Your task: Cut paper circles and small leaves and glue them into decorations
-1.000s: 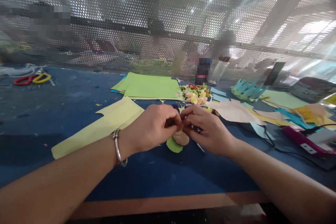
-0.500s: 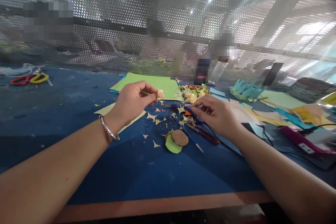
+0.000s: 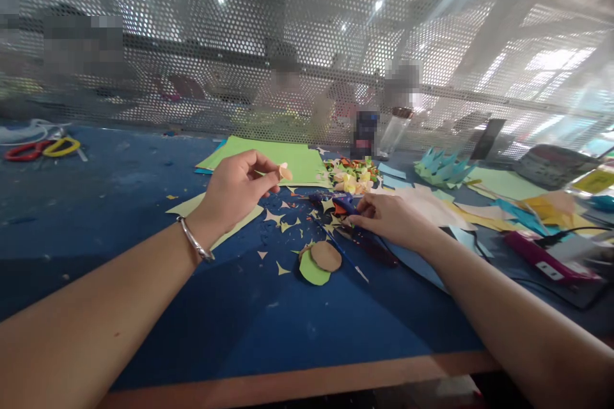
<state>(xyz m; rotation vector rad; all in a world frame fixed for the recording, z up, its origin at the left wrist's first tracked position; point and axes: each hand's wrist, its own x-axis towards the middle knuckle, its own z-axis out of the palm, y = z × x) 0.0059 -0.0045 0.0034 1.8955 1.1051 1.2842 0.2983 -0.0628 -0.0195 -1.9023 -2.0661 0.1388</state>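
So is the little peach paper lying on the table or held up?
Held up: the left hand pinches the little peach paper above the table, with green sheets showing behind.

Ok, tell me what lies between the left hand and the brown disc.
The head view shows scattered paper scraps on the blue tabletop between the left hand and the brown disc.

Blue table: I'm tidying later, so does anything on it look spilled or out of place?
Yes: small paper scraps lie strewn, mostly between the green sheets and the brown disc, looking untidy next to those stacked sheets. No liquid spill is visible.
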